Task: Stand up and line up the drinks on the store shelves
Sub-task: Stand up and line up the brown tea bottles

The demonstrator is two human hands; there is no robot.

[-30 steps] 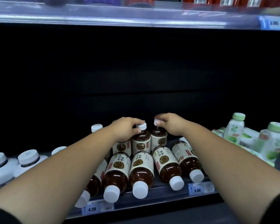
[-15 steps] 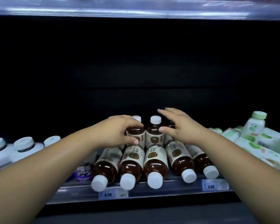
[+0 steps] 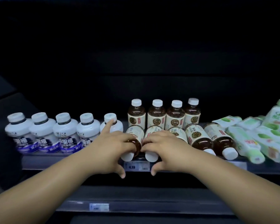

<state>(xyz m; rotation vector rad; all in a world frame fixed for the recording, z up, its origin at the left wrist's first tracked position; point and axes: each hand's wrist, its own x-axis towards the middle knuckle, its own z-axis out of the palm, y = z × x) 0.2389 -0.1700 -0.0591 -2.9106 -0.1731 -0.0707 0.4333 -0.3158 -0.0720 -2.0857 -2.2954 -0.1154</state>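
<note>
On the middle shelf (image 3: 71, 160), near the centre of the frame, five brown tea bottles with white caps and cream labels lie on their sides, caps toward the front edge. The left hand (image 3: 113, 147) rests on top of the leftmost lying tea bottle (image 3: 135, 138). Most of its fingers curl over the bottle's brown shoulder, the index finger points straight up-left, and the thumb hangs below the shelf's front rail. The right hand (image 3: 166, 147) lies over the second lying tea bottle (image 3: 151, 156) just beside it, fingers bent across the body and thumb spread downward. The fingertips of the two hands nearly meet between the two bottles.

The other three lying tea bottles (image 3: 199, 138) fan out to the right. Behind them, four upright tea bottles (image 3: 156, 116) stand side by side in a row.

To the left, five white round bottles with purple-blue labels (image 3: 65, 131) stand in a line; the left index finger reaches in front of the rightmost one. At the right edge, pale green-and-white bottles (image 3: 244, 143) lie in a blurred heap.

A price tag reading 4.20 (image 3: 132, 166) sits on the rail between the thumbs. A lower shelf (image 3: 152, 206) crosses the bottom of the frame.
</note>
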